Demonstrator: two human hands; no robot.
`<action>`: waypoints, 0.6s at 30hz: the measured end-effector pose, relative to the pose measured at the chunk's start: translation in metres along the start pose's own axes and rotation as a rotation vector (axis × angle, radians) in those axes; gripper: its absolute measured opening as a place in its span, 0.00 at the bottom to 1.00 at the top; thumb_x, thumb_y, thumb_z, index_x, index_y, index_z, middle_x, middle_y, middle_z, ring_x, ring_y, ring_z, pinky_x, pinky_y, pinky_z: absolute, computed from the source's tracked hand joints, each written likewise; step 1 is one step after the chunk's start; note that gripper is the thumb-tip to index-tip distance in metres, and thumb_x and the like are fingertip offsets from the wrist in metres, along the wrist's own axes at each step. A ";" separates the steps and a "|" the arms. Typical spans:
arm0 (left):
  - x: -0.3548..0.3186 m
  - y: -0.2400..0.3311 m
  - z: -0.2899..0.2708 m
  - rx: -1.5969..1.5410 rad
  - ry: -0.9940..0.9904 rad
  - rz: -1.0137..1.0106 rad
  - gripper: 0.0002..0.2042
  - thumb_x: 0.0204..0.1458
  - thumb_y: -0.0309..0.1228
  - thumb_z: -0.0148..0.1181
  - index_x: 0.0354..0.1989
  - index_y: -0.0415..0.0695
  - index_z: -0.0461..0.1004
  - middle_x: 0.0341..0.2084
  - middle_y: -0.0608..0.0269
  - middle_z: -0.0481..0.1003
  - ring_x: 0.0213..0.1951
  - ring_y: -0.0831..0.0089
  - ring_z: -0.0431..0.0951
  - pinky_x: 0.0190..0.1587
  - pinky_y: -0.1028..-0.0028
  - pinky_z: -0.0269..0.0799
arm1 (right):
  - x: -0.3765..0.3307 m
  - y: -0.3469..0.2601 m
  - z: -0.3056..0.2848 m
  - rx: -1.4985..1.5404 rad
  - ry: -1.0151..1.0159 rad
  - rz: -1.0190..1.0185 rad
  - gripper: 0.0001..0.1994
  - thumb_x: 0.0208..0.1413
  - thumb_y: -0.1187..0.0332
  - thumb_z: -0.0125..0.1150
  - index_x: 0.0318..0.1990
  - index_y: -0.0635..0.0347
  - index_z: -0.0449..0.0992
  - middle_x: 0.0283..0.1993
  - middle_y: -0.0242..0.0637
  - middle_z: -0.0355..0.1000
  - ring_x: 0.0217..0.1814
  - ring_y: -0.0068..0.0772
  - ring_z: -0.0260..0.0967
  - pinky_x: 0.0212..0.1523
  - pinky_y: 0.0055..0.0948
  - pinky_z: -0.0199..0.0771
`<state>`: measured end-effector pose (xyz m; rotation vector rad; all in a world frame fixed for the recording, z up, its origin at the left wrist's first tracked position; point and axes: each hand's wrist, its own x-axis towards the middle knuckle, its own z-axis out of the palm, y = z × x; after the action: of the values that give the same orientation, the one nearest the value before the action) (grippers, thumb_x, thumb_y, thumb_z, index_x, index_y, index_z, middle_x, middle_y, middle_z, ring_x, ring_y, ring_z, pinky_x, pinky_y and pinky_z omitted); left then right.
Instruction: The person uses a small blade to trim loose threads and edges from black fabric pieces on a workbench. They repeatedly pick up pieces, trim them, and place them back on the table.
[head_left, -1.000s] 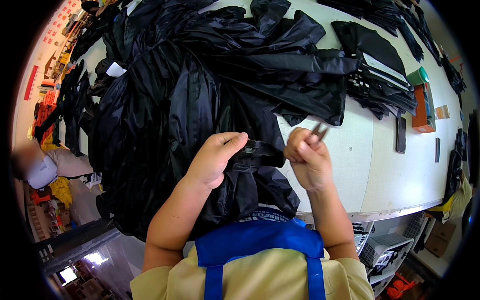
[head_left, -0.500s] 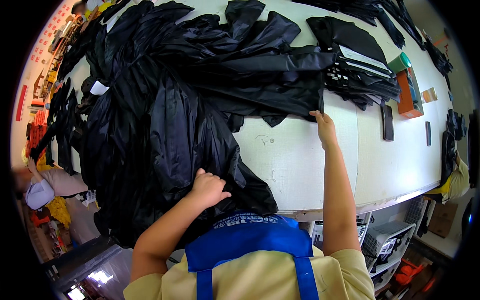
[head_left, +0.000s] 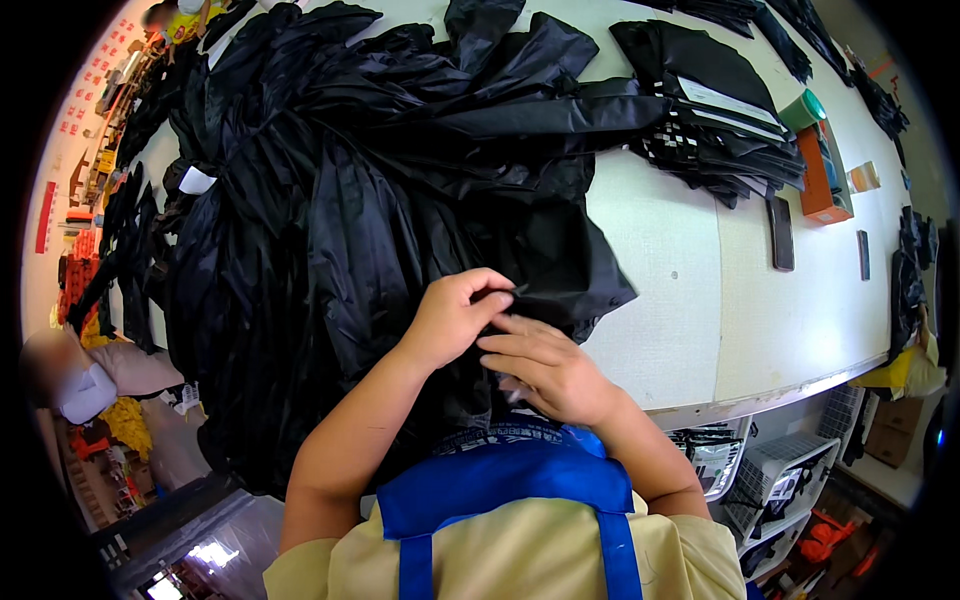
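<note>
A large heap of black, slightly shiny fabric (head_left: 350, 210) covers the left and middle of the table and hangs over its near edge. My left hand (head_left: 450, 320) is closed in a pinch on a black fabric piece (head_left: 560, 260), whose corner spreads out to the right. Close beside it, my right hand (head_left: 560, 375) has its fingers stretched and apart, the tips by the left thumb at the cloth's edge. Those fingers are partly blurred. A small pale smear beneath the lower ones is too unclear to name.
Stacked black pieces with white labels (head_left: 725, 110) lie on the white table (head_left: 680, 330) at far right. Beyond are a phone (head_left: 781, 234), an orange box (head_left: 825, 180) and a green-topped cup (head_left: 803, 112). White wire baskets (head_left: 780, 475) stand below the edge. Another person (head_left: 90, 380) is at left.
My right hand has left the fabric's far corner and come back beside the left. The left hand has moved up and right and now pinches the cloth. The fabric piece has been drawn nearer.
</note>
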<state>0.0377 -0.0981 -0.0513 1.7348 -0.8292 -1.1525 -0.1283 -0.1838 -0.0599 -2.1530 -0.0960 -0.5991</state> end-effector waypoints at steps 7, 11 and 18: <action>-0.016 -0.002 -0.015 -0.158 0.079 -0.028 0.06 0.56 0.22 0.51 0.41 0.39 0.71 0.25 0.73 0.70 0.29 0.86 0.66 0.36 0.84 0.62 | -0.005 0.007 -0.042 -0.634 0.400 0.286 0.28 0.25 0.79 0.65 0.43 0.50 0.77 0.42 0.32 0.69 0.23 0.27 0.60 0.24 0.24 0.64; -0.028 0.018 -0.018 0.125 0.088 0.114 0.08 0.57 0.23 0.48 0.44 0.42 0.68 0.24 0.71 0.68 0.29 0.85 0.65 0.35 0.84 0.61 | 0.004 0.007 -0.060 -0.254 0.185 0.250 0.22 0.33 0.83 0.60 0.41 0.54 0.76 0.35 0.34 0.71 0.25 0.26 0.63 0.28 0.22 0.65; -0.050 0.025 -0.013 0.481 0.082 0.481 0.30 0.35 0.24 0.70 0.50 0.43 0.64 0.40 0.58 0.69 0.42 0.61 0.72 0.46 0.71 0.68 | 0.021 0.016 -0.062 0.791 0.295 0.703 0.04 0.53 0.76 0.57 0.35 0.67 0.74 0.29 0.28 0.71 0.33 0.15 0.66 0.37 0.16 0.65</action>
<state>0.0307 -0.0612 -0.0082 1.7955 -1.4632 -0.5833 -0.1295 -0.2454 -0.0314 -1.1938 0.4899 -0.3594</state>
